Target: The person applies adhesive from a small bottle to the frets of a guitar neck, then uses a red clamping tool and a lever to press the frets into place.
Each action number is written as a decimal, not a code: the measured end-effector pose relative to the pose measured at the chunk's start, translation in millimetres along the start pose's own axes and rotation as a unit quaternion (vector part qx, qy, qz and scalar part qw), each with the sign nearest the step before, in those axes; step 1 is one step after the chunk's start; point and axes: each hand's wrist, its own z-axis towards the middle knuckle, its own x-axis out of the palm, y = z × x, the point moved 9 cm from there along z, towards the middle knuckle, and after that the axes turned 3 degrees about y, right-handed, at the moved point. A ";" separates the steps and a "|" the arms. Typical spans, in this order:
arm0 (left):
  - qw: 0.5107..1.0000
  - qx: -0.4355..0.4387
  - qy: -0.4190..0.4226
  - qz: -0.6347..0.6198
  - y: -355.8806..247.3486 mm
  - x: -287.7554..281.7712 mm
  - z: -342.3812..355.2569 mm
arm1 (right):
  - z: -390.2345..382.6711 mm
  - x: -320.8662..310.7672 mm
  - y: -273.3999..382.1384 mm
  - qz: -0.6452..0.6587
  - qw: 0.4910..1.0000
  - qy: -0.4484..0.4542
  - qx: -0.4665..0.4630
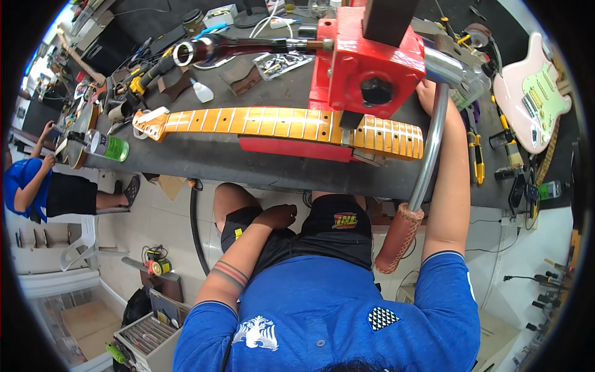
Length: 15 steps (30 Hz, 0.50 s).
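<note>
A red press (347, 62) stands on the dark bench (211, 167). A maple guitar neck (229, 121) lies level across it, above a red block (291, 149), with the press's dark ram on its frets. A steel lever (434, 149) with a stitched brown leather grip (400, 240) hangs down at the right. My right hand (426, 92) reaches to the press's right side behind the lever, near a steel cylinder (441, 65); its fingers are mostly hidden. My left hand (279, 216) rests on my lap below the bench, fingers curled, with nothing visible in it.
A pink guitar body (527, 93) and yellow-handled pliers (477, 158) are at right. A green-liquid bottle (108, 146), white glue bottle (202, 91) and several tools crowd the bench. A person in blue (25, 189) stands at left. A hose (195, 229) hangs below.
</note>
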 end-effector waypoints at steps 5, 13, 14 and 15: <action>0.999 0.021 -0.001 -0.044 -12.6 -4.6 -0.9 | -3.0 -10.4 -4.7 0.000 1.000 -0.008 -0.020; 0.999 -0.017 -0.011 -0.033 -6.0 -9.0 -10.0 | 4.4 1.1 2.8 -0.068 0.995 -0.062 -0.043; 0.999 -0.018 -0.011 -0.032 -1.5 -5.8 -10.4 | 7.4 6.1 4.5 -0.099 0.991 -0.059 -0.066; 0.999 -0.015 -0.014 -0.034 3.2 -3.8 -10.8 | 8.6 10.4 5.6 -0.129 0.986 -0.059 -0.088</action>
